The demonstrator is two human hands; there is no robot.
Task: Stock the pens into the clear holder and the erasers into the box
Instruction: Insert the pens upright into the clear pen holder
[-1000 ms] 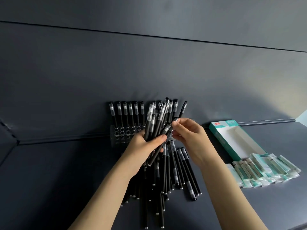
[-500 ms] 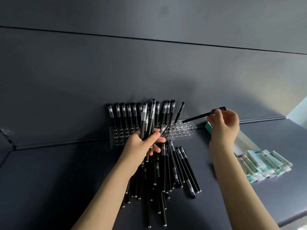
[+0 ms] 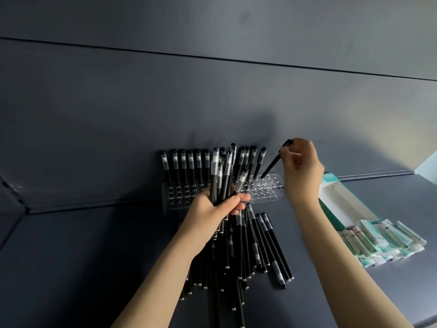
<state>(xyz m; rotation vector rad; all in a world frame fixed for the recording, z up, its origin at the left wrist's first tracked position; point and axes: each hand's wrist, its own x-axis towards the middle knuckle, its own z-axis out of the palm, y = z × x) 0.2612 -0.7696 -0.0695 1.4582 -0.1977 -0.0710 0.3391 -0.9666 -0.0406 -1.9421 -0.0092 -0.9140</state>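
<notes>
A clear holder point(image 3: 267, 189) with rows of round holes stands against the back wall. Several black pens point(image 3: 183, 166) stand upright in its back row. My left hand point(image 3: 212, 209) grips a bundle of black pens point(image 3: 222, 176) in front of the holder. My right hand point(image 3: 301, 169) pinches a single black pen point(image 3: 272, 165), tilted, its lower tip at a hole near the holder's right end. More loose pens point(image 3: 262, 247) lie in a pile on the dark shelf below my left hand. Wrapped erasers point(image 3: 383, 242) lie in a heap beside the open teal box point(image 3: 340, 204) at right.
The dark shelf point(image 3: 94, 256) ends at a dark back wall point(image 3: 212, 91) right behind the holder. A groove runs along the wall's base. The shelf's front edge shows at the lower right.
My right hand pulled one pen from the bundle, swung it out to the right, then turned it tip-down over the holder's right end. My left hand stays put with the bundle.
</notes>
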